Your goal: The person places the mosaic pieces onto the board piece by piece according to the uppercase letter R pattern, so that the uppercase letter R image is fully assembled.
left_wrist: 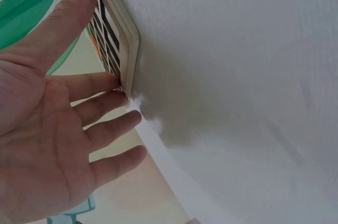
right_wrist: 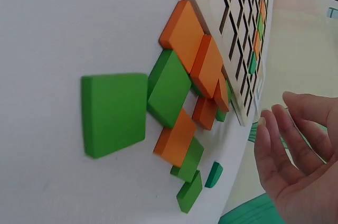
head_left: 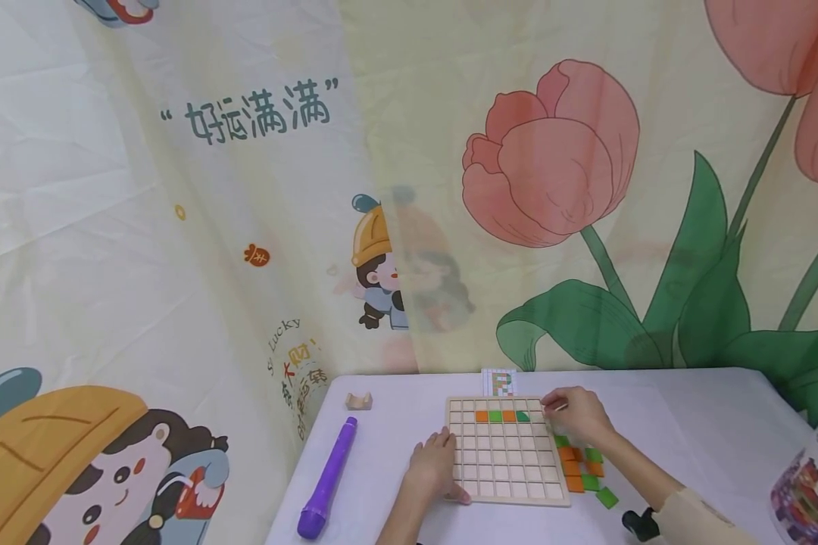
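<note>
A pale wooden grid board (head_left: 507, 488) lies on the table. Four tiles stand in a row near its far edge: an orange tile (head_left: 482, 416), a light green one, another orange one and a dark green piece (head_left: 522, 416) with a curved side. At the board's near left corner, my left hand (head_left: 431, 465) rests with fingers extended, thumb along one edge and fingertips at the other. My right hand (head_left: 579, 415) hovers by the far right corner, its fingers loosely bent; in the right wrist view nothing shows between its fingertips. Loose orange tiles (right_wrist: 182, 36) and green tiles (right_wrist: 120, 113) lie beside the board.
Behind the board stands a small card (head_left: 500, 382) with a coloured grid pattern. To the left are a purple microphone-shaped object (head_left: 327, 481) and a small wooden block (head_left: 358, 401). A white jar (head_left: 811, 469) with a printed label stands at the right.
</note>
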The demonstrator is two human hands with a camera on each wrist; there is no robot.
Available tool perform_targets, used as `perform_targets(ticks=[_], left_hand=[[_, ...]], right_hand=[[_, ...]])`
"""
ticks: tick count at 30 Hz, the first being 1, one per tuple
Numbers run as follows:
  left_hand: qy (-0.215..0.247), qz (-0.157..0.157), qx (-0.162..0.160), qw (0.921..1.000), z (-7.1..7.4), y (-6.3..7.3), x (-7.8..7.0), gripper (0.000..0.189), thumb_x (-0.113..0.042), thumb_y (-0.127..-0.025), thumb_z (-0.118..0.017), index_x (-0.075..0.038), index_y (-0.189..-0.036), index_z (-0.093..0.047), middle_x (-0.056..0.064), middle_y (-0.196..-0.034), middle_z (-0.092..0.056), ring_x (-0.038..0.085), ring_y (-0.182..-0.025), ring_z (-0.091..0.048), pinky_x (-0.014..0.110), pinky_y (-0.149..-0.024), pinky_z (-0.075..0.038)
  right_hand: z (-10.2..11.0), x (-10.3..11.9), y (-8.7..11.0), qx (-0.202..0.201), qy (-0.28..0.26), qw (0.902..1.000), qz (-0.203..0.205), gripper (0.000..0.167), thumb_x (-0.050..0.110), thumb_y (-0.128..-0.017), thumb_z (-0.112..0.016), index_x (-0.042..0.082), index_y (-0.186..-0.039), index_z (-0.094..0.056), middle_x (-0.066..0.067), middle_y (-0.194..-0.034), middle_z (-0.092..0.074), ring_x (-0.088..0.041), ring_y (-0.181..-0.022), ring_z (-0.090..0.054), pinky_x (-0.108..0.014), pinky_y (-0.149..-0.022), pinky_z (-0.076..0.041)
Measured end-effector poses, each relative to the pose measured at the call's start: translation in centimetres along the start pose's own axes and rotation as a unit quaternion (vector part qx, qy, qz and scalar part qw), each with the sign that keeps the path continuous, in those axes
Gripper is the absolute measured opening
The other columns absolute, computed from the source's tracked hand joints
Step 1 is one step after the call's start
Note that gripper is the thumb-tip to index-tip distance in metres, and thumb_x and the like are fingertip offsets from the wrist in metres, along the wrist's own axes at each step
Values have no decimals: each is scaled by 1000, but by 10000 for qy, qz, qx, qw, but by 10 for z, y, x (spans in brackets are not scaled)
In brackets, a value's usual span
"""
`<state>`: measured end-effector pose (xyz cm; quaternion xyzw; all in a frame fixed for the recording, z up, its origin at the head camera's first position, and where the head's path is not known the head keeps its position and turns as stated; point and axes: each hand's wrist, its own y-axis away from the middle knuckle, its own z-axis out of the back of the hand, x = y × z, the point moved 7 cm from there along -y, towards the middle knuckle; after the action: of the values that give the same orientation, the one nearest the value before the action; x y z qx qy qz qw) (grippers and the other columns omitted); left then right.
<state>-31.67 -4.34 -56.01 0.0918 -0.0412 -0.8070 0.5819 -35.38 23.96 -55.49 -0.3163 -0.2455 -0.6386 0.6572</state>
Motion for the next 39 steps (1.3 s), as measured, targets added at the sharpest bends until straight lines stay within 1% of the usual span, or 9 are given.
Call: perform_targets(ticks=[6,9,14,17,21,24,27,31,39], left_hand=[[-38,-24,-9,10000,2,0,1,118,-52,-56,-97,0,-151,-51,18,-159,-47,35,-146,-45,56,-117,-41],[-51,-14,9,10000,2,1,1,118,-53,-56,-96,0,-151,-51,18,-159,-47,35,-147,-45,56,-117,-41],[18,-16,42,10000,-2,1,2,117,-53,-56,-96,0,-151,-51,18,-160,-46,35,-146,-45,56,-117,-42],[19,-20,22,10000,-2,1,2,117,-53,-56,-96,-1,-151,-51,17,-160,-47,34,-146,-46,56,-117,-42],[6,2,24,10000,-3,1,1,116,-53,-57,-96,-2,-151,-51,16,-160,-47,34,-146,-46,55,-117,-42],[2,31,60,10000,-4,0,1,116,-53,-56,-95,-2,-151,-51,16,-160,-47,34,-146,-46,55,-117,-42],[13,57,70,10000,-2,0,1,116,-53,-56,-94,-2,-151,-51,16,-160,-47,34,-147,-45,55,-117,-42],[95,71,70,9999,-1,0,1,116,-51,-56,-95,-2,-152,-51,16,-160,-47,34,-147,-45,56,-118,-40],[6,38,60,10000,0,2,0,116,-52,-57,-95,-2,-151,-51,16,-160,-47,34,-147,-45,55,-118,-41]], right_hand=[[2,-4,6,308,365,9988,131,16,-1,-85,-79,3,-101,-77,1,-89,-73,-19,-84,-68,-41,-78,-62],[1,-8,9,425,444,9981,82,18,-3,-83,-79,4,-99,-77,1,-88,-72,-18,-84,-67,-41,-78,-62],[-5,-14,16,671,459,9967,-49,21,-2,-81,-83,5,-100,-76,1,-90,-72,-18,-85,-66,-43,-82,-62],[-7,-15,19,739,499,9960,-71,24,1,-80,-86,6,-101,-76,2,-90,-72,-18,-86,-66,-44,-84,-63],[-8,-17,20,757,592,9954,-1,25,1,-78,-88,9,-99,-77,5,-88,-73,-16,-85,-67,-45,-85,-62],[-8,-15,21,734,585,9955,105,27,-1,-75,-89,10,-97,-77,6,-85,-71,-15,-82,-65,-43,-82,-62],[-5,-12,22,589,614,9961,236,29,-2,-73,-89,10,-96,-76,7,-81,-68,-15,-80,-63,-39,-76,-59],[-1,-8,23,392,743,9959,334,28,-3,-72,-88,10,-94,-76,6,-78,-64,-15,-76,-58,-35,-71,-53],[0,-7,21,425,741,9956,396,26,-8,-74,-82,9,-94,-77,7,-75,-64,-15,-75,-57,-35,-72,-54]])
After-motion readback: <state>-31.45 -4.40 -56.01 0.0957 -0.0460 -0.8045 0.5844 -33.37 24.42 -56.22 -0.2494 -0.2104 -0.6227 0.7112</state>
